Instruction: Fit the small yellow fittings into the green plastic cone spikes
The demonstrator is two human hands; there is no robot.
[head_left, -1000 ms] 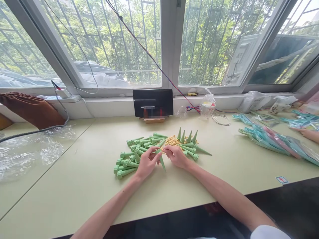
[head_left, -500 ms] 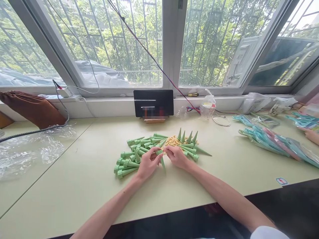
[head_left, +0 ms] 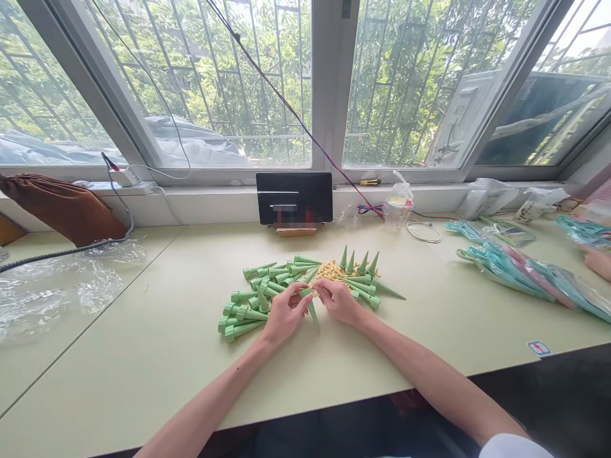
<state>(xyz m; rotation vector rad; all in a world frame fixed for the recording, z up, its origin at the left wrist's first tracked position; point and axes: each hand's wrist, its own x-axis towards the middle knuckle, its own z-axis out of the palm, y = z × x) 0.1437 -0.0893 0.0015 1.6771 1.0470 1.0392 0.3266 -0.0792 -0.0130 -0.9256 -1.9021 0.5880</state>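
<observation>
My left hand (head_left: pixel 285 313) is closed around the capped end of a green plastic spike (head_left: pixel 313 315), a cone-shaped plant-watering spike by its look. Its point slants down toward me. Close beside that cap, my right hand (head_left: pixel 338 300) has its fingertips pinched together; whatever they hold is too small to make out. Behind both hands lies a heap of small yellowish pieces (head_left: pixel 329 270). More green spikes (head_left: pixel 248 313) are piled to the left of my left hand. Past my right hand, several spikes (head_left: pixel 365 287) lie flat, and others stand point up (head_left: pixel 363 263).
A black tablet (head_left: pixel 294 198) leans on a stand at the back. Bagged turquoise hangers (head_left: pixel 510 270) lie to the right, with another person's hand (head_left: pixel 597 261) at the edge. A cup in a plastic bag (head_left: pixel 398 203), a brown pouch (head_left: pixel 62 210) and clear wrappers (head_left: pixel 71 286) are also on the table.
The tip of the held spike has swung slightly right. Both my hands stay in nearly the same place. The other person's hand at the right edge has shifted a little.
</observation>
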